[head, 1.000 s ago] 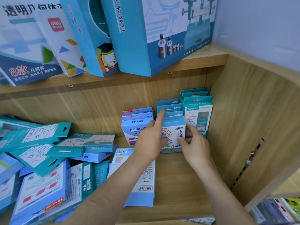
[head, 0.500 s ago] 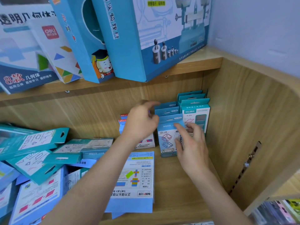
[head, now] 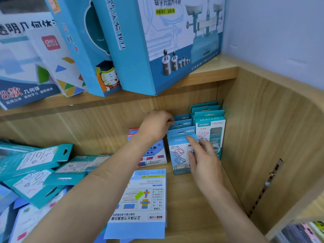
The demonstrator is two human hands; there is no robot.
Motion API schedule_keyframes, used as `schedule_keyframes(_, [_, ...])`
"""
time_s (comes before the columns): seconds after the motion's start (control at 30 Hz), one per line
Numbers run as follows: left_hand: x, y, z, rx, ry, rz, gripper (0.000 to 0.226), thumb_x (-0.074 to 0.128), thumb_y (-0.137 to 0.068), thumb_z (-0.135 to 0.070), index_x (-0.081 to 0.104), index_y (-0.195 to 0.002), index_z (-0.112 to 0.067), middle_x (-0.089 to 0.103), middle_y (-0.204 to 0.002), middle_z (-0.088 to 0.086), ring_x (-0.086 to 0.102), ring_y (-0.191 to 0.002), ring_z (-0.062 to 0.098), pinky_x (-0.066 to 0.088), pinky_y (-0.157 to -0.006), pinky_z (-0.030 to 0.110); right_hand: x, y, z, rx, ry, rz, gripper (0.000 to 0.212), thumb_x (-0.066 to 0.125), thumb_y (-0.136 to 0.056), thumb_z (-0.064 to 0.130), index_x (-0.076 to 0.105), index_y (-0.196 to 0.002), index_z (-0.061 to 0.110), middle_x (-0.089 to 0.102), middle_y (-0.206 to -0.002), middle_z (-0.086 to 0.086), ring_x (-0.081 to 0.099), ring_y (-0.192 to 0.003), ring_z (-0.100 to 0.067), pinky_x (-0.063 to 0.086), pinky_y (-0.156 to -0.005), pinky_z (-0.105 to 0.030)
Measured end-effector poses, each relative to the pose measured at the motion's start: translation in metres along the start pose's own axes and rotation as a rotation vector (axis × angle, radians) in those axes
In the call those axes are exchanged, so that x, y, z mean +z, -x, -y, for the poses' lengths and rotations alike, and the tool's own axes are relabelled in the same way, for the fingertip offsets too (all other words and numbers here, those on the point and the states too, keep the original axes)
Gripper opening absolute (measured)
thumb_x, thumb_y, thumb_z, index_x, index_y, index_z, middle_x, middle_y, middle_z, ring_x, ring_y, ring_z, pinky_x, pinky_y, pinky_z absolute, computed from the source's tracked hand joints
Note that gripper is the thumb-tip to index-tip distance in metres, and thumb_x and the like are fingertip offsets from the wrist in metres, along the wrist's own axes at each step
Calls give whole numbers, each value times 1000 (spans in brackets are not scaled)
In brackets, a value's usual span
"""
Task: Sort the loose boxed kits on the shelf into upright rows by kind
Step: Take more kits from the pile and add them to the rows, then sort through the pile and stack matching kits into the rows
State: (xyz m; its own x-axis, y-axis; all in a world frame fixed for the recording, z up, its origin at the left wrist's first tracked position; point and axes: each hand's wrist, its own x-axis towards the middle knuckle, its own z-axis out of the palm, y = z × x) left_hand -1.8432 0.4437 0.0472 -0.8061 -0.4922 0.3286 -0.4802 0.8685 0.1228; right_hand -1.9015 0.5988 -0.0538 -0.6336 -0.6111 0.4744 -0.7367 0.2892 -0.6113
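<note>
Three upright rows of boxed kits stand at the back right of the wooden shelf (head: 196,216): teal kits (head: 209,127) against the side wall, blue frame kits (head: 178,151) in the middle, and red-tabbed blue kits (head: 156,155) on the left. My left hand (head: 155,124) reaches over the red-tabbed row, its fingertips pinching the top tab of a back frame kit (head: 182,122). My right hand (head: 201,158) lies with spread fingers against the face of the front frame kit. A light blue kit (head: 143,200) lies flat in front of the rows.
A jumbled heap of teal and blue kits (head: 38,172) fills the shelf's left half. Large boxes (head: 157,41) lean on the upper shelf overhead. The wooden side wall (head: 263,146) with a slotted metal rail closes the right.
My left hand rose from the front frame kit's face to the tabs of the kits behind it. My right hand slid slightly left across the front box.
</note>
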Motion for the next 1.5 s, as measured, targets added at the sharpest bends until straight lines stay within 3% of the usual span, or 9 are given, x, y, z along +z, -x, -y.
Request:
schedule_keyframes(0.3, [-10,17,8,-41,118,-6,25,51,-95,-23,67,-112,-13,71,-102,8,63,-96,27,50,-82,35,-8,3,1,-46,65,-4,54,61,-88,15,44,-138,25,50,-123,-9,54,-107,-25,54,-74,-39])
schedule_keyframes(0.6, [-40,165,16,-116,279,-23,15,62,-88,-23,74,-97,-25,73,-91,-12,62,-75,4,48,-74,24,-40,24,5,-105,7,-10,54,64,-84,11,47,-135,15,48,-127,-9,48,-115,-25,48,-90,-42])
schedule_keyframes(0.7, [-29,207,29,-152,303,66,15,64,-84,-33,74,-93,-27,71,-93,-16,60,-88,-1,45,-78,21,-44,37,11,-111,-105,65,48,60,-86,17,50,-133,21,45,-128,1,47,-116,-17,48,-94,-41])
schedule_keyframes(0.87, [-13,252,41,-181,291,192,51,60,-68,-64,69,-109,-35,59,-121,-22,45,-111,-10,29,-95,3,-40,61,27,-165,-246,199,41,63,-86,18,57,-126,24,47,-121,11,45,-112,-1,47,-95,-36])
schedule_keyframes(1.03, [-1,275,38,-212,251,157,63,75,-70,-48,50,-128,-46,25,-138,-32,24,-126,-8,23,-106,15,-29,80,32,-209,-262,382,43,61,-83,44,57,-124,33,45,-125,19,44,-121,-1,45,-98,-35])
schedule_keyframes(1.17, [5,286,41,-267,228,162,63,71,-79,-44,40,-134,-49,21,-152,-22,33,-135,6,34,-107,26,-23,94,36,-247,-232,562,63,54,-68,71,47,-127,49,33,-139,27,27,-133,2,30,-110,-28])
schedule_keyframes(1.27, [9,289,44,-264,204,153,52,65,-86,-37,45,-134,-44,27,-151,-20,35,-135,6,28,-108,19,-22,100,40,-321,-150,715,78,69,-65,66,28,-131,59,10,-145,34,3,-136,10,14,-111,-17])
schedule_keyframes(1.4, [8,290,47,-144,174,54,31,50,-88,-42,58,-117,-35,60,-129,-7,55,-118,11,52,-91,28,-16,105,43,-419,14,776,86,72,-73,53,12,-133,62,-11,-140,41,-14,-133,14,10,-109,-14])
schedule_keyframes(1.5, [0,284,44,-52,115,-79,19,44,-89,-35,57,-102,-29,71,-100,-6,65,-92,12,57,-65,30,-10,105,43,-452,-7,594,68,74,-77,37,40,-136,44,20,-145,30,12,-138,3,28,-111,-23])
